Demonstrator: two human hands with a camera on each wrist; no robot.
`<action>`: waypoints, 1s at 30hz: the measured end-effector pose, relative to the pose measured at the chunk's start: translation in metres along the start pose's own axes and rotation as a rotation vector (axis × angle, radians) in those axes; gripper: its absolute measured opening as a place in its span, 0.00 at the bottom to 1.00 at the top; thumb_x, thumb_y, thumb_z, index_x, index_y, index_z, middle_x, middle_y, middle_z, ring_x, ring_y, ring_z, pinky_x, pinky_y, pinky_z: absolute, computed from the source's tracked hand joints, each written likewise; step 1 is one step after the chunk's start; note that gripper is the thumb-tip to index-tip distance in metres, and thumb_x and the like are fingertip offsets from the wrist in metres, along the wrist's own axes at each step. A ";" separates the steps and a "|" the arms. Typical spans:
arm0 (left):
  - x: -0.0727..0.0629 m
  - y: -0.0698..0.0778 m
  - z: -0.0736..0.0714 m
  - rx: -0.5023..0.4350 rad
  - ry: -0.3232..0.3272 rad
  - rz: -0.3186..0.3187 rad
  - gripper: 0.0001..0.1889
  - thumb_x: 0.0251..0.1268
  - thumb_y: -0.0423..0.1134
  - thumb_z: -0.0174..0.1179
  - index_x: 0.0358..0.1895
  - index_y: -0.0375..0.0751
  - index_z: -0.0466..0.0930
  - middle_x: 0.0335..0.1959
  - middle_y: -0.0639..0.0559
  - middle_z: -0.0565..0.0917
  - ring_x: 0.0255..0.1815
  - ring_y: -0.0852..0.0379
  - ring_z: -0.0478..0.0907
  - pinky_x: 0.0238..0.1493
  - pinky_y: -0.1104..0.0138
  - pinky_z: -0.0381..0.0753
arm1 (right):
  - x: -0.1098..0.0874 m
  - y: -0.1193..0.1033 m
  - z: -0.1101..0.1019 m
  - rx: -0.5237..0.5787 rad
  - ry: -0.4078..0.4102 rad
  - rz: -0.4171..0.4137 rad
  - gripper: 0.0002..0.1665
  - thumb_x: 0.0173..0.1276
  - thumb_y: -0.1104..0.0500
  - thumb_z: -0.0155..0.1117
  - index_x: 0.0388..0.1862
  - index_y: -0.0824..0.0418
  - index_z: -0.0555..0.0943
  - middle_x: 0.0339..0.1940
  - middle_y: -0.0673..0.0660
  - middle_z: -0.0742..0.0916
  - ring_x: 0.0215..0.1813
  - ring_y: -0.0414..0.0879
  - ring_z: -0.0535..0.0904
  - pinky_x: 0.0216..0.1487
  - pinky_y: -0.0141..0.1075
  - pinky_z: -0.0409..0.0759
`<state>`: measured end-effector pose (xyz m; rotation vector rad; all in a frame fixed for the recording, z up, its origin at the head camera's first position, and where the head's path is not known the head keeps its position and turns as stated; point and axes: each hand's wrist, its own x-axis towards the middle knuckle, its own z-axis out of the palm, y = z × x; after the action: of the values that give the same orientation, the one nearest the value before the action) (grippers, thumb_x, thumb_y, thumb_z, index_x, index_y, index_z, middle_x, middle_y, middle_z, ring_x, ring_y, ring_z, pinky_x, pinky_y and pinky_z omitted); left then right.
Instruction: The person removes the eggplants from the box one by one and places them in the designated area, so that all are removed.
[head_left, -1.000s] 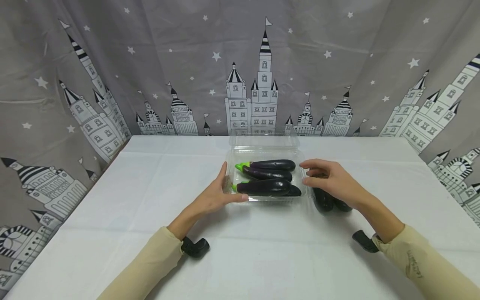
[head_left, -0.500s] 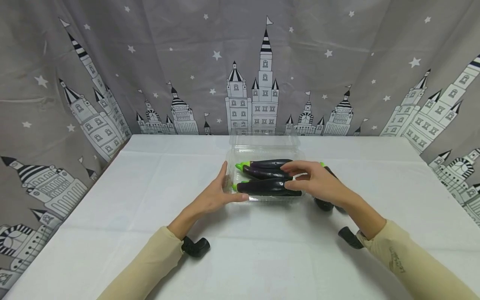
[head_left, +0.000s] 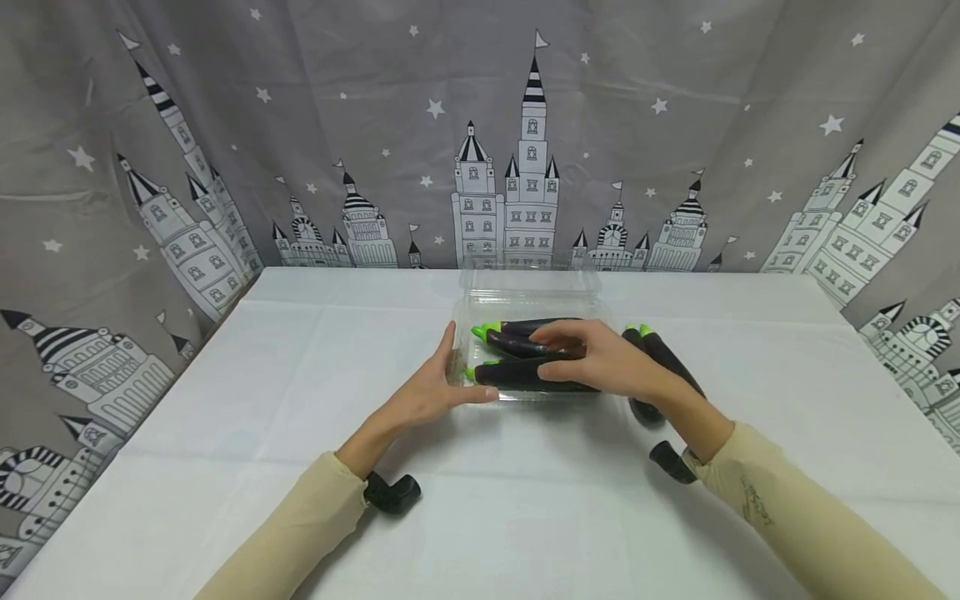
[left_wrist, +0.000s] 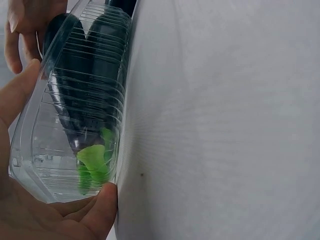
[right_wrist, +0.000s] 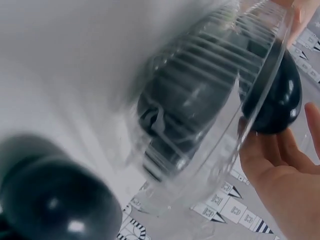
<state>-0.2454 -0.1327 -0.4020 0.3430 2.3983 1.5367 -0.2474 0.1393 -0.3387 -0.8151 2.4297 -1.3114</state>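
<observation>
Left hand (head_left: pixel 425 393): fingers apart, touching clear box (left_wrist: pixel 37 150) (lid (head_left: pixel 531 280) open)
Right hand (head_left: pixel 602 358): thumb, fingers apart over eggplants (head_left: pixel 510 375)

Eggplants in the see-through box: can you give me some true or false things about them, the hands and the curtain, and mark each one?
1. The clear plastic box has its lid open. True.
2. All the long, dark purple eggplants are in the box. False: two other eggplants lie to its right on the white tablecloth.
3. The bare left hand touches the box. True.
4. The bare right hand lies flat on the tablecloth. False: it is over the eggplants in the box.
5. The grey cloth curtain shows flowers. False: it shows castles and stars.
</observation>
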 end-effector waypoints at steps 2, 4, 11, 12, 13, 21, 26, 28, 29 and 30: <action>0.000 0.001 0.000 -0.002 -0.002 0.004 0.68 0.50 0.55 0.75 0.80 0.48 0.25 0.80 0.41 0.42 0.79 0.47 0.39 0.74 0.45 0.42 | 0.004 -0.001 0.003 -0.004 -0.010 -0.003 0.30 0.66 0.56 0.67 0.64 0.67 0.76 0.62 0.64 0.80 0.63 0.59 0.74 0.64 0.53 0.70; 0.000 0.001 0.001 -0.010 -0.003 0.004 0.68 0.50 0.54 0.75 0.80 0.48 0.25 0.80 0.41 0.42 0.79 0.48 0.40 0.74 0.45 0.42 | 0.008 -0.002 0.006 -0.021 -0.015 -0.003 0.29 0.65 0.56 0.69 0.63 0.66 0.77 0.61 0.62 0.81 0.62 0.57 0.74 0.63 0.53 0.71; -0.001 0.002 0.001 0.001 -0.003 -0.009 0.68 0.51 0.55 0.74 0.80 0.49 0.25 0.80 0.42 0.42 0.79 0.47 0.39 0.73 0.44 0.43 | 0.020 0.004 0.015 -0.092 -0.026 -0.025 0.30 0.65 0.54 0.69 0.63 0.66 0.77 0.57 0.62 0.82 0.56 0.55 0.76 0.59 0.51 0.73; -0.001 0.002 0.001 0.006 -0.002 -0.010 0.68 0.51 0.55 0.74 0.80 0.49 0.25 0.80 0.41 0.42 0.79 0.46 0.39 0.73 0.44 0.43 | 0.021 0.004 0.017 -0.093 -0.024 -0.026 0.30 0.65 0.54 0.69 0.63 0.66 0.77 0.57 0.62 0.82 0.56 0.55 0.77 0.59 0.50 0.73; -0.001 0.002 0.001 0.010 -0.004 -0.010 0.68 0.51 0.55 0.74 0.80 0.49 0.25 0.80 0.41 0.42 0.79 0.46 0.39 0.73 0.44 0.42 | 0.021 0.004 0.018 -0.096 -0.020 -0.025 0.30 0.64 0.55 0.69 0.64 0.65 0.77 0.58 0.62 0.82 0.57 0.55 0.77 0.60 0.50 0.73; 0.000 0.001 0.001 0.012 -0.004 -0.011 0.67 0.52 0.53 0.74 0.80 0.49 0.25 0.80 0.41 0.42 0.79 0.46 0.39 0.73 0.44 0.42 | 0.023 0.007 0.022 -0.124 -0.016 -0.028 0.32 0.65 0.54 0.68 0.66 0.63 0.76 0.61 0.62 0.81 0.58 0.55 0.76 0.60 0.51 0.73; 0.000 0.001 0.001 0.007 -0.006 -0.005 0.67 0.53 0.52 0.74 0.79 0.48 0.24 0.80 0.40 0.42 0.79 0.46 0.39 0.73 0.44 0.42 | 0.021 0.009 0.024 -0.136 -0.037 -0.024 0.32 0.66 0.54 0.68 0.68 0.60 0.75 0.62 0.61 0.80 0.62 0.54 0.74 0.63 0.53 0.70; 0.000 0.001 0.001 0.007 -0.007 -0.001 0.67 0.52 0.52 0.74 0.79 0.48 0.24 0.80 0.39 0.42 0.79 0.45 0.38 0.73 0.44 0.42 | 0.020 0.010 0.024 -0.138 -0.051 -0.024 0.31 0.66 0.55 0.67 0.68 0.60 0.75 0.64 0.60 0.80 0.64 0.53 0.73 0.65 0.53 0.69; 0.000 0.002 0.002 0.009 -0.006 -0.001 0.67 0.52 0.52 0.74 0.79 0.48 0.24 0.80 0.39 0.42 0.79 0.45 0.38 0.73 0.44 0.42 | 0.020 0.010 0.024 -0.141 -0.059 -0.026 0.31 0.67 0.56 0.67 0.68 0.60 0.76 0.64 0.59 0.79 0.65 0.53 0.73 0.65 0.53 0.69; 0.000 0.002 0.002 0.009 -0.007 0.001 0.67 0.52 0.52 0.74 0.79 0.48 0.24 0.80 0.38 0.42 0.79 0.44 0.38 0.73 0.43 0.42 | 0.020 0.010 0.024 -0.140 -0.068 -0.027 0.30 0.67 0.57 0.67 0.67 0.59 0.76 0.65 0.58 0.79 0.65 0.52 0.72 0.65 0.53 0.69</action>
<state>-0.2446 -0.1305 -0.4012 0.3501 2.4008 1.5233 -0.2554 0.1151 -0.3597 -0.9149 2.4868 -1.1133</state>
